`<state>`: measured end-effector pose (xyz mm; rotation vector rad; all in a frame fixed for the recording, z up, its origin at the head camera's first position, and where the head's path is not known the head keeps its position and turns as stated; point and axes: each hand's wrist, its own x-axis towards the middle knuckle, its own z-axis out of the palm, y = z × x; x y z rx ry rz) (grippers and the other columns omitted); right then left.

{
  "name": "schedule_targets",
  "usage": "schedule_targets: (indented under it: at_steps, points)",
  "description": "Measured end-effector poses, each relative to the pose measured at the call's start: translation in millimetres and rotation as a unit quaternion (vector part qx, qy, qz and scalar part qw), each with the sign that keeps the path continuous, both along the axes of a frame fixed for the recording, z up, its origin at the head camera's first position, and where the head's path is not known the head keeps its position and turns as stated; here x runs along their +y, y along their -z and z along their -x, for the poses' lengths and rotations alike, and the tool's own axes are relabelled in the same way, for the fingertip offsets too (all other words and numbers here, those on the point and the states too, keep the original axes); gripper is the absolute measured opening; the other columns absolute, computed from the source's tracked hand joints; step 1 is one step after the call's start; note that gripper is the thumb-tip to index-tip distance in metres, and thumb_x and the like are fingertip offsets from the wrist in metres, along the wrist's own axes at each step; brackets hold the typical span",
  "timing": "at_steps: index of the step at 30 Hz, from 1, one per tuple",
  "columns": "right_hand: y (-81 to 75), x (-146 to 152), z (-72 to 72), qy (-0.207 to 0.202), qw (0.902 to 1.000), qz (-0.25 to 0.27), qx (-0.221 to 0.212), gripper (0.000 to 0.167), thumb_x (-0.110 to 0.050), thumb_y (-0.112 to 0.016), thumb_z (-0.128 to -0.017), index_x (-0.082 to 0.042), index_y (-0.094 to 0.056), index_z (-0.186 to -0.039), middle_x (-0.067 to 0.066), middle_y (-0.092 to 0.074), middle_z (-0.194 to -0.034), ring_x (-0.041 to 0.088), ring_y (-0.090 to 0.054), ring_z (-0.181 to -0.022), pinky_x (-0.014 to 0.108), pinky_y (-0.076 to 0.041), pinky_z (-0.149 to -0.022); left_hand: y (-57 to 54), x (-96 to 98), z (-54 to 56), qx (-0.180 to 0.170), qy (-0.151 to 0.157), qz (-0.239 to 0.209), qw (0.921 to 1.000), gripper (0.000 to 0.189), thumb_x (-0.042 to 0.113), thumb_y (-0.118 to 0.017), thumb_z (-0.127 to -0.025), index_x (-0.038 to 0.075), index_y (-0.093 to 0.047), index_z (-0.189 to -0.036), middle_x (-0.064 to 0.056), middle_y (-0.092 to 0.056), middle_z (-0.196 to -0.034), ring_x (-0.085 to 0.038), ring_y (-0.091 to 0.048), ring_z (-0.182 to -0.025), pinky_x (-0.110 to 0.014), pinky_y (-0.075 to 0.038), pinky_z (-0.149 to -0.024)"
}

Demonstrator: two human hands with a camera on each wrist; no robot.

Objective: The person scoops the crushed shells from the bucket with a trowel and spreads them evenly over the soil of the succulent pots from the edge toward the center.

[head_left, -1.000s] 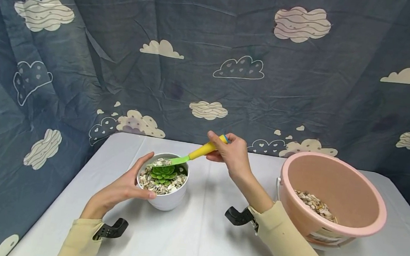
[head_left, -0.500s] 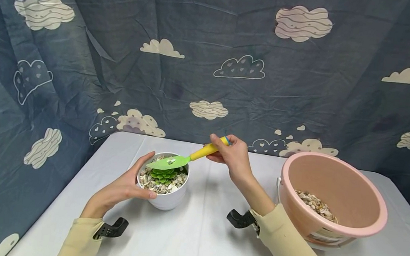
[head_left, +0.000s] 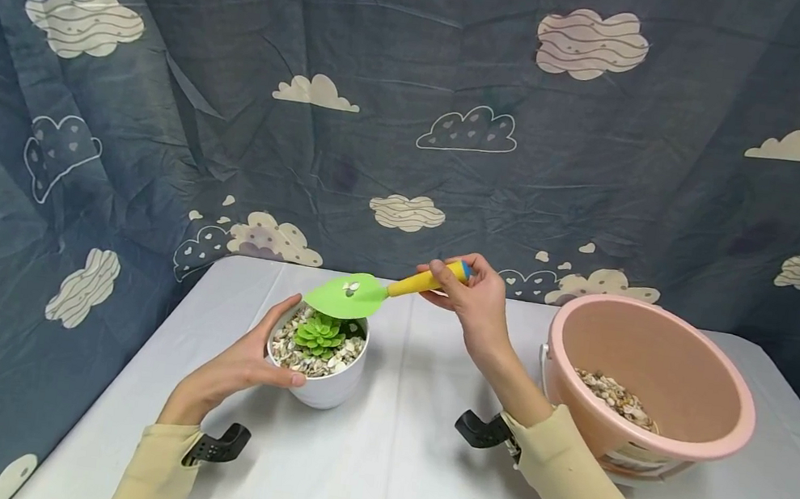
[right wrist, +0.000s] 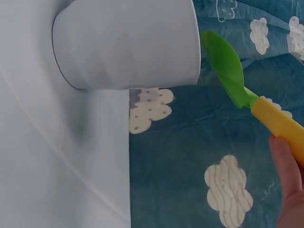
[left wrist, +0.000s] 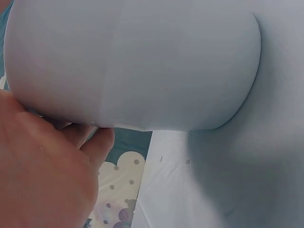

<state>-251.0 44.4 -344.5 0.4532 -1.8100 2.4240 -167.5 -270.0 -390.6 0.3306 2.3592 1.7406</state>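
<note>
A white flowerpot (head_left: 337, 389) stands on the table, filled with small pale pebbles (head_left: 311, 364) around a green succulent (head_left: 320, 335). My left hand (head_left: 245, 363) grips the pot from its left side, thumb at the near rim and fingers round the far side. In the left wrist view, the fingers (left wrist: 97, 142) lie against the pot's wall. My right hand (head_left: 478, 298) holds a toy trowel by its yellow handle (head_left: 420, 284). Its green blade (head_left: 345, 297) is over the pot's back rim, a few pebbles (head_left: 350, 287) lying on it. In the right wrist view, the trowel blade (right wrist: 228, 66) is beside the pot's rim.
To the right stands a large pink bucket (head_left: 566, 344) with a pile of pebbles (head_left: 618, 401) in its bottom. A white cloth covers the table (head_left: 347, 472). Behind it hangs a dark blue curtain (head_left: 350, 171) with printed clouds.
The trowel has risen off the succulent and moved slightly right and back, its blade's face now turned toward the head camera. Most pebbles have left the blade. My left hand has stayed on the pot.
</note>
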Motion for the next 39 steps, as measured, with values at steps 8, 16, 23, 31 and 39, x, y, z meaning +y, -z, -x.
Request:
schedule_targets:
  at_steps: [8, 16, 23, 31, 39]
  points:
    - [4.3, -1.1, -6.8, 0.011, 0.9991, 0.003, 0.041, 0.040, -0.018, -0.074, -0.089, 0.006, -0.048, -0.109, 0.019, -0.070, -0.105, 0.035, -0.066, -0.106, 0.042, -0.055, -0.081, -0.7, -0.8, -0.6, -0.002, -0.005, 0.001, 1.0000, 0.113, 0.021, -0.088, -0.070, 0.033, -0.016, -0.157, -0.009, -0.009, -0.162, -0.034, -0.011, -0.145, -0.063, -0.005, -0.111]
    - [15.0, -11.6, -12.2, 0.015, 0.9960, 0.004, 0.088, 0.042, -0.013, -0.071, -0.091, 0.010, -0.045, -0.115, 0.022, -0.068, -0.110, 0.033, -0.066, -0.106, 0.039, -0.054, -0.085, -0.4, -1.4, 0.4, -0.004, -0.011, 0.010, 0.9999, 0.116, 0.023, -0.088, -0.070, 0.031, -0.012, -0.158, -0.011, -0.008, -0.162, -0.035, -0.008, -0.145, -0.065, -0.004, -0.111]
    - [26.6, -17.6, -12.3, 0.011, 0.9938, 0.022, 0.108, 0.030, -0.005, -0.067, -0.093, 0.007, -0.047, -0.112, 0.025, -0.066, -0.113, 0.035, -0.066, -0.106, 0.040, -0.052, -0.087, -1.5, 0.7, 0.6, 0.000, -0.006, 0.021, 0.9998, 0.116, 0.023, -0.087, -0.070, 0.025, -0.012, -0.158, -0.015, -0.009, -0.161, -0.036, -0.010, -0.145, -0.064, -0.005, -0.111]
    - [30.1, -19.8, -14.0, 0.003, 0.9905, 0.015, 0.137, 0.028, -0.005, -0.064, -0.095, 0.007, -0.046, -0.113, 0.024, -0.064, -0.117, 0.037, -0.063, -0.110, 0.040, -0.052, -0.088, -3.6, 1.2, 1.0, 0.009, -0.003, 0.022, 0.9997, 0.115, 0.022, -0.088, -0.071, 0.025, -0.013, -0.158, -0.015, -0.010, -0.160, -0.035, -0.013, -0.144, -0.063, -0.007, -0.111]
    - [32.6, -18.7, -16.4, 0.023, 0.9948, 0.024, 0.096, 0.031, -0.010, -0.066, -0.094, 0.006, -0.047, -0.112, 0.025, -0.064, -0.118, 0.036, -0.064, -0.109, 0.040, -0.053, -0.086, -1.5, 1.5, 0.8, 0.002, -0.004, 0.028, 0.9996, 0.115, 0.024, -0.088, -0.071, 0.026, -0.012, -0.158, -0.015, -0.010, -0.160, -0.035, -0.013, -0.144, -0.063, -0.008, -0.111]
